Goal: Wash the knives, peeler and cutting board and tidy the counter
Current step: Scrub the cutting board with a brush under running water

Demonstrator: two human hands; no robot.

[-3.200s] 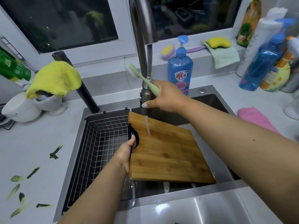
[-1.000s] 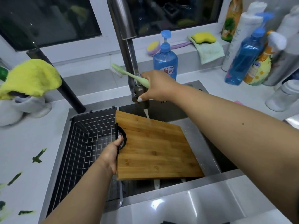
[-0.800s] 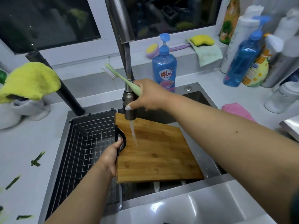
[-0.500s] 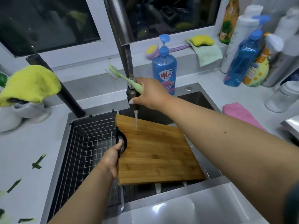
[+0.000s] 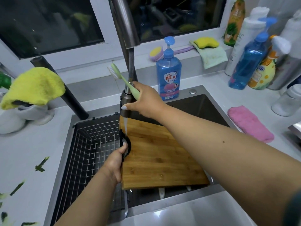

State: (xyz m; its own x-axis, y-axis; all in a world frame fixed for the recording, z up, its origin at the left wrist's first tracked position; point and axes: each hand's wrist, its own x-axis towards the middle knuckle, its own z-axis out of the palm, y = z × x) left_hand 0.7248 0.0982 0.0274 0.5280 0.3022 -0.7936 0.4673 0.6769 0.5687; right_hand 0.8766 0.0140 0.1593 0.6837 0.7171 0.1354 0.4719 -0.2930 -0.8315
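Over the sink [image 5: 211, 101], the bamboo cutting board [image 5: 159, 157] is being gripped at its left handle edge by the left hand [image 5: 116, 162]; beyond, spray head [image 5: 126, 101] and green brush [image 5: 123, 80] are being held by the right hand [image 5: 145, 101], water landing nearer the left.

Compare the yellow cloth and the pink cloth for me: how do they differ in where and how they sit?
The yellow cloth is draped over a white holder left of the sink; the pink cloth lies folded flat on the counter to its right. The yellow cloth looks fluffier and bunched, the pink one ribbed. Neither is being touched.
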